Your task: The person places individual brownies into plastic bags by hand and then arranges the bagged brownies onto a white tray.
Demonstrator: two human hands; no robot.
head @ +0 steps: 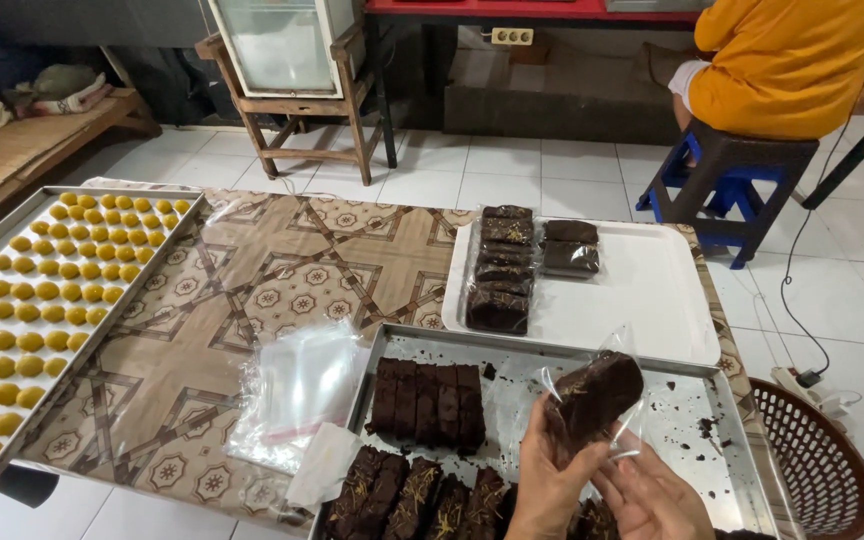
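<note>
Both hands, left (552, 480) and right (652, 495), pinch 1 brownie slice (597, 395) inside a clear plastic bag over the steel tray (722, 470); bagged slices (502, 268) fill part of the white tray (652, 290), bare slices (428, 400) remain.

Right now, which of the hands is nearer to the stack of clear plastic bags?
Left. The left hand, holding the bagged brownie, is closer to the clear plastic bags; the right hand is farther away.

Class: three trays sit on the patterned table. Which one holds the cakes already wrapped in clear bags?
The white tray at the far right; the metal trays hold bare brown slices and yellow balls.
</note>
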